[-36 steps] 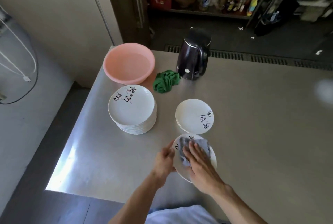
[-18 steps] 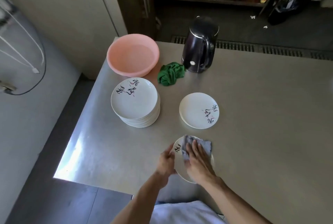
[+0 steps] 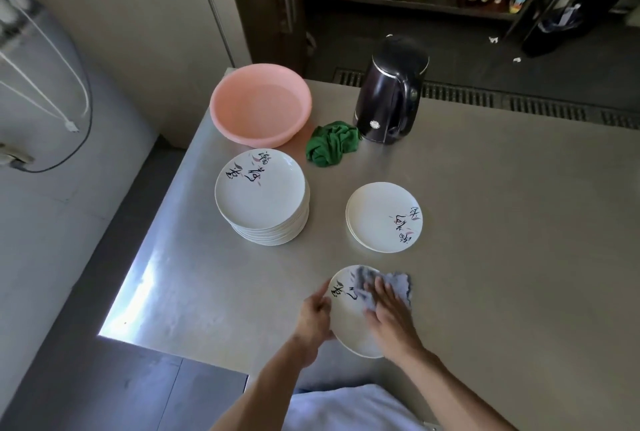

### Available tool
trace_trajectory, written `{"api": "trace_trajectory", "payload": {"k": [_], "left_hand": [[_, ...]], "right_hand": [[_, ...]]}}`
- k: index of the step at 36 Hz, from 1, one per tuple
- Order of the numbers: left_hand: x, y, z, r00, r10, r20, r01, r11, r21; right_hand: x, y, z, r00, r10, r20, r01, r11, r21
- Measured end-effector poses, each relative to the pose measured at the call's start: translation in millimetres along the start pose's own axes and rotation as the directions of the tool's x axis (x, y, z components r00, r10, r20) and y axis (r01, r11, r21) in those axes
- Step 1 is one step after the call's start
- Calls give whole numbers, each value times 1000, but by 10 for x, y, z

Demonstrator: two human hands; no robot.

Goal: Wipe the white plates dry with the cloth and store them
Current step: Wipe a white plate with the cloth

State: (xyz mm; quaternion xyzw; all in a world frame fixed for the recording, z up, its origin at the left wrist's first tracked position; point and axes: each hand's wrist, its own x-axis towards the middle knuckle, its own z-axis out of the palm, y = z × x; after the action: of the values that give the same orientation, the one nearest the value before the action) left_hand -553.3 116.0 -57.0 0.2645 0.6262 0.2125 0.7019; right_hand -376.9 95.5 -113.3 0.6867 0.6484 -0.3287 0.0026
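Note:
My left hand (image 3: pixel 314 318) grips the left rim of a white plate (image 3: pixel 349 323) with black brush writing, held near the table's front edge. My right hand (image 3: pixel 391 318) presses a grey cloth (image 3: pixel 398 283) flat against the plate's face, covering its right half. A tall stack of white plates (image 3: pixel 261 195) stands to the left. A short pile of the same plates (image 3: pixel 382 216) lies just beyond the held plate.
On the steel table (image 3: pixel 519 257) a pink basin (image 3: pixel 259 103) sits at the far left corner, with a black kettle (image 3: pixel 389 91) and a crumpled green cloth (image 3: pixel 330 143) beside it. The table's left edge drops to the floor. Shelves with bottles stand behind.
My right hand with the cloth has slid toward the plate's right side, uncovering more of the writing. The view has tilted slightly; the stacks have not moved.

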Motion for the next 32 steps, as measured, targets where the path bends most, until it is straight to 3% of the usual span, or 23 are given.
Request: {"api": "trace_trajectory", "payload": {"k": [2,4,9,11,12,14,16,18,20,22,24,26,29,32], "left_hand": [[-9,-22,27,1000,8,13,-8,1000,-9],[-16,-42,58,999,23,27,-23,1000,-16],[-29,-96,29,1000,27,-3,-27,998,-52],[-57,-93,-11,999,40,1,-40,997,-60],[-76,-86,-25,999,48,1,-47,997,-68],[-115,-72,-36,998,64,1,-64,995,-73],[-133,-69,-37,997,78,2,-78,995,-70],[-129,-66,-11,997,80,10,-79,996,-52],[-140,-66,34,998,68,16,-67,997,-25],[-163,-86,68,998,62,16,-62,998,8],[-183,-120,63,998,63,-6,-63,998,14],[-191,-139,39,998,49,-28,-49,999,7],[-204,-114,27,998,52,-41,-52,999,-3],[-216,-102,38,996,59,-61,-60,998,-15]], "right_hand": [[156,-192,-6,994,110,-9,-110,993,47],[197,-354,27,995,99,-21,-93,978,186],[-52,-430,101,956,-293,10,272,900,339],[-98,-209,119,943,-334,6,326,924,202],[-119,-75,140,957,-288,9,287,954,85],[-168,108,143,998,-55,-5,54,996,-67],[-192,112,157,996,81,-25,-83,992,-98],[-204,12,173,995,104,-10,-105,991,-85],[-205,-102,167,1000,-22,-17,22,1000,-21],[-204,-217,189,963,-269,-18,269,963,4],[-176,-261,217,931,-364,8,364,931,13],[-115,-198,234,953,-301,15,301,954,-8],[-39,-120,190,998,-41,-37,39,998,-55],[-36,-192,155,996,77,-46,-71,989,129]]}}
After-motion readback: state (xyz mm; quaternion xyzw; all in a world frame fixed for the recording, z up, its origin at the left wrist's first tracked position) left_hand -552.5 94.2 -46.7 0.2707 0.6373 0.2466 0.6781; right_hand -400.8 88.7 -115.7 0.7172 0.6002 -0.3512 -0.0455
